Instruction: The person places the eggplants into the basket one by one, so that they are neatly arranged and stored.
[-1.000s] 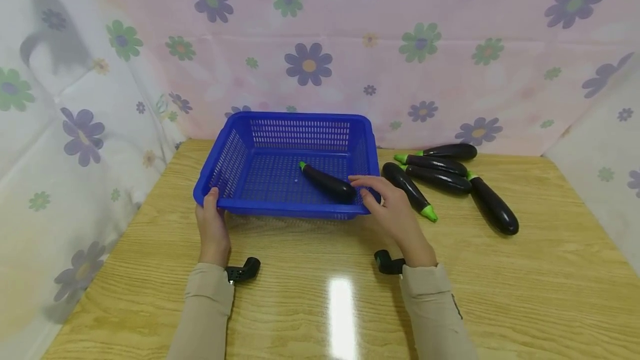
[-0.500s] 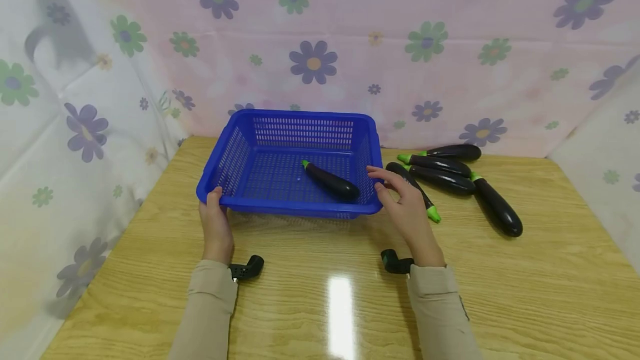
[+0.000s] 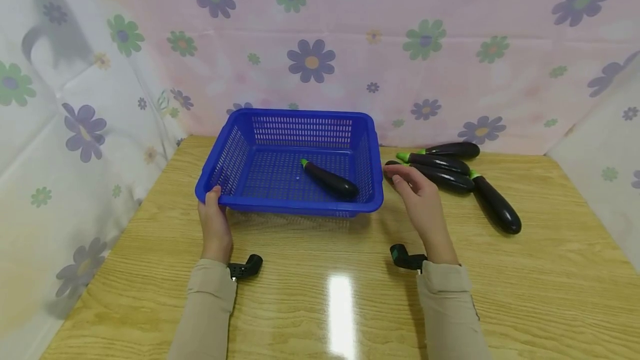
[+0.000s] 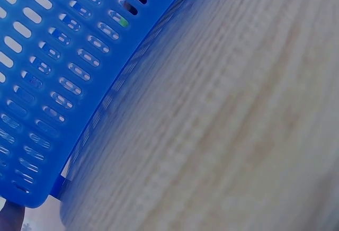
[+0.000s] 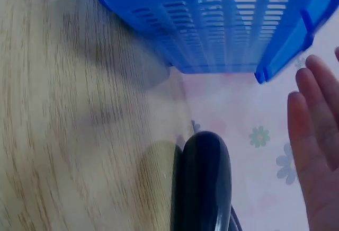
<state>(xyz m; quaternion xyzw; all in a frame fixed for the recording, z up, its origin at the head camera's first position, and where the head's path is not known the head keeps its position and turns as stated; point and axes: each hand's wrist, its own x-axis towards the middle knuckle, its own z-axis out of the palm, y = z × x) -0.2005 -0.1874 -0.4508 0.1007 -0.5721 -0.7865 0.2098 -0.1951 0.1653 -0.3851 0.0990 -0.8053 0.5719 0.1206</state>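
A blue perforated plastic basket [image 3: 300, 205] has one dark eggplant [image 3: 330, 180] lying inside, its green stem toward the back. My left hand [image 3: 216, 228] grips the basket's front left corner, thumb over the rim. In the left wrist view the slotted basket wall [image 4: 79, 77] fills the upper left. To the right of the basket, my right hand [image 3: 424, 209] hovers empty with relaxed fingers, covering most of the nearest loose eggplant [image 3: 392, 164]. The right wrist view shows a rounded eggplant end [image 5: 206, 183] below the basket, with my extended fingers [image 5: 318, 98] apart from both.
Several more eggplants lie in a cluster on the wooden table [image 3: 295, 304] at the back right, including one angled toward the front [image 3: 496, 204]. A floral cloth [image 3: 340, 26] hangs behind the table and along both sides.
My right hand has left the basket's front right corner and moved right, over the nearest loose eggplant. The left hand keeps its grip, and the basket stays almost in place.
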